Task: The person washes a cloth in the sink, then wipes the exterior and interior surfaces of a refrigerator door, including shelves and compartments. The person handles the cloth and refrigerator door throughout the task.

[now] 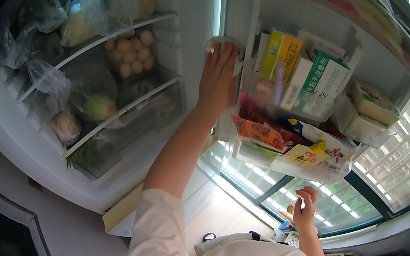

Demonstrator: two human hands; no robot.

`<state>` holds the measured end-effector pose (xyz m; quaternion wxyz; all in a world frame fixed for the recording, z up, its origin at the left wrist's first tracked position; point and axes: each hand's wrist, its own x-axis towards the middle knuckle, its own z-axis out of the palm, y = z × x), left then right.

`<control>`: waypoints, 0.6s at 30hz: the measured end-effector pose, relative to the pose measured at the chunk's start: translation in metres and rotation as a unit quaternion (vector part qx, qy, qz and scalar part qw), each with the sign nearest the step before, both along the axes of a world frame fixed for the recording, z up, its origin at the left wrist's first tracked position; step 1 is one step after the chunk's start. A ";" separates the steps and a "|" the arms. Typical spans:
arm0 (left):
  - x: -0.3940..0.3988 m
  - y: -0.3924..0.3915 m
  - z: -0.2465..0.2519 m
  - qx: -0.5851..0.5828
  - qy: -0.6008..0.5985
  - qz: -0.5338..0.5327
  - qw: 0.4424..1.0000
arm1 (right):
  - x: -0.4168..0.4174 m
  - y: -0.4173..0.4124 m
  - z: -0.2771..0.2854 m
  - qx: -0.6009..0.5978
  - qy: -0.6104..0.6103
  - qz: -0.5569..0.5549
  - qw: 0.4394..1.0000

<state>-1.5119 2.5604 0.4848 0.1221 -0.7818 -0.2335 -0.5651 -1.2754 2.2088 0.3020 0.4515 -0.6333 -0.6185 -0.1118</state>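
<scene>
My left hand (219,77) reaches up with its fingers spread over a pale, crumpled cloth (237,64). It presses the cloth to the inner hinge side of an open refrigerator door (240,13), beside the door bins. Parts of the cloth show above the fingertips and at the hand's right edge; the rest lies hidden under the palm. Below the lowest door bin (293,166), my right hand (306,204) is raised in front of the window, its fingers loosely bent and nothing in them.
Left, refrigerator shelves (98,40) hold bagged vegetables and a container of eggs (131,53); a clear drawer (102,154) sits beneath. Right, a door bin holds medicine boxes (323,76); the one below holds food packets (260,132). A barred window (328,197) stands behind the door.
</scene>
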 end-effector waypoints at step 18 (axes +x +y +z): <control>-0.002 0.005 0.116 0.067 0.015 0.061 0.996 | -0.032 0.006 -0.037 -0.050 0.039 0.106 0.992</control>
